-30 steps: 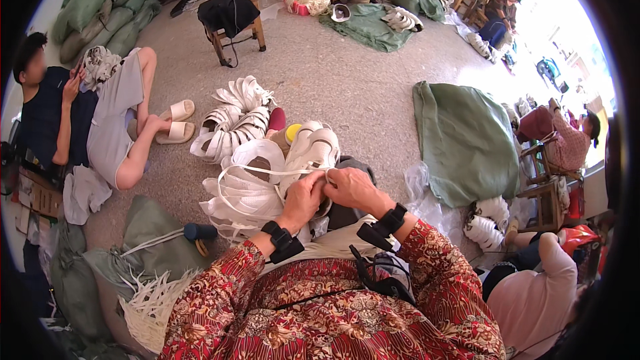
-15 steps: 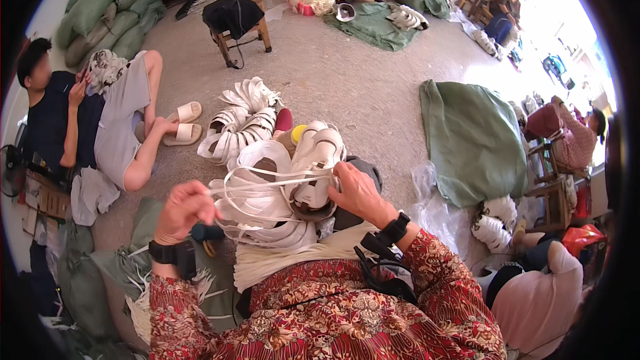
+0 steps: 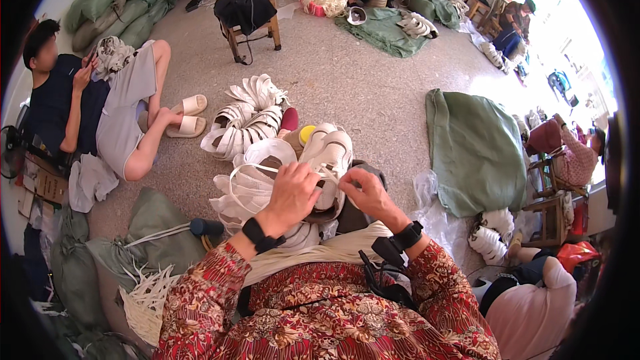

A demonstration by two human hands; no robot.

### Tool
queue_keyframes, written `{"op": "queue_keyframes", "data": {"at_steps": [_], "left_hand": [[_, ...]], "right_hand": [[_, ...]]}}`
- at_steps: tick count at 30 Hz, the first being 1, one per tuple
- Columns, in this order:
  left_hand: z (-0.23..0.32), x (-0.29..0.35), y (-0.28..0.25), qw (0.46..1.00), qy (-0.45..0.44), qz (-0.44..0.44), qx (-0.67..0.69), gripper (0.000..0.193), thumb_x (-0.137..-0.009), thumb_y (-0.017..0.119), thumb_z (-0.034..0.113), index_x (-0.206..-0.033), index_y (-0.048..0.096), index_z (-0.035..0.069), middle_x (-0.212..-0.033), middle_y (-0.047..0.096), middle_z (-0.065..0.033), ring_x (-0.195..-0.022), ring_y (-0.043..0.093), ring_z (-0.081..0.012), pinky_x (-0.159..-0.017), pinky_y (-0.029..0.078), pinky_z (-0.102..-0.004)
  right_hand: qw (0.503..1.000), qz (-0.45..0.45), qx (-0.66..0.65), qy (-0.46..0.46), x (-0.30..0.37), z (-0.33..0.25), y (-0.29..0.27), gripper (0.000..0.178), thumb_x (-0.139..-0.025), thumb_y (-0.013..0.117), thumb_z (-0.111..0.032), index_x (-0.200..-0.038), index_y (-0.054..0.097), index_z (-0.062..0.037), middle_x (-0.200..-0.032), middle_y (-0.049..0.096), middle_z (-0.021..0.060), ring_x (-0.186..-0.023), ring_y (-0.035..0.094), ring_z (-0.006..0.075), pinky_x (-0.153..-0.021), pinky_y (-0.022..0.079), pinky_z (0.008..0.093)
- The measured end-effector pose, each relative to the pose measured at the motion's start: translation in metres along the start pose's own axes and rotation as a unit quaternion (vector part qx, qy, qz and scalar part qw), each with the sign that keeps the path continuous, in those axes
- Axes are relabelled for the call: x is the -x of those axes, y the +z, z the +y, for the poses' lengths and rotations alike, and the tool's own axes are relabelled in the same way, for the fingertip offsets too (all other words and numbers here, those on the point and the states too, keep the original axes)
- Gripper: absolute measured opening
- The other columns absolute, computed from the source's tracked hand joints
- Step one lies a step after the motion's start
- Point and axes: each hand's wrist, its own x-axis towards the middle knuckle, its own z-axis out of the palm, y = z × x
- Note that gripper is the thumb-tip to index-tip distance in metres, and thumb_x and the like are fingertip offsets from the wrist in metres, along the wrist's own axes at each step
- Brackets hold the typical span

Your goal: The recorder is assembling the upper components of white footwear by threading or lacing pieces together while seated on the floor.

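Floor: bounded by green cloth, three o'clock from shoe
Right hand: white lace pinched
Left hand: curled, grip cannot be told
Shoe: partly covered

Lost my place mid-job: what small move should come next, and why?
Perhaps use the left hand to draw in the white lace: it arcs slack to that hand's left, while the right hand is close by at the white shoe upper.
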Motion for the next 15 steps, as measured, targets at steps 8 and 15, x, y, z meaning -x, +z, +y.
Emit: {"op": "queue_keyframes", "data": {"at_steps": [8, 15], "left_hand": [[-0.015, -0.026, 0.028, 0.992, 0.051, -0.060, -0.097, 0.009, -0.081, 0.065, 0.016, -0.083, 0.068, 0.008, -0.093, 0.062, -0.0087, -0.098, 0.057, -0.0265, -0.091, 0.040, -0.0436], [0.002, 0.004, 0.002, 0.960, 0.179, -0.148, -0.157, 0.009, -0.080, 0.062, 0.015, -0.077, 0.068, 0.009, -0.086, 0.062, -0.0063, -0.092, 0.058, -0.0262, -0.101, 0.038, -0.0477]], "right_hand": [[0.983, 0.008, 0.172, -0.062, -0.001, -0.002, 0.011, 0.029, -0.080, 0.074, -0.029, -0.076, 0.060, -0.0041, -0.075, 0.065, 0.0121, -0.076, 0.061, 0.0312, -0.071, 0.042, 0.0415], [0.970, 0.019, 0.236, -0.061, 0.001, 0.001, 0.020, 0.019, -0.074, 0.072, -0.022, -0.076, 0.060, -0.0073, -0.088, 0.061, 0.0117, -0.090, 0.057, 0.0328, -0.078, 0.041, 0.0444]]}}
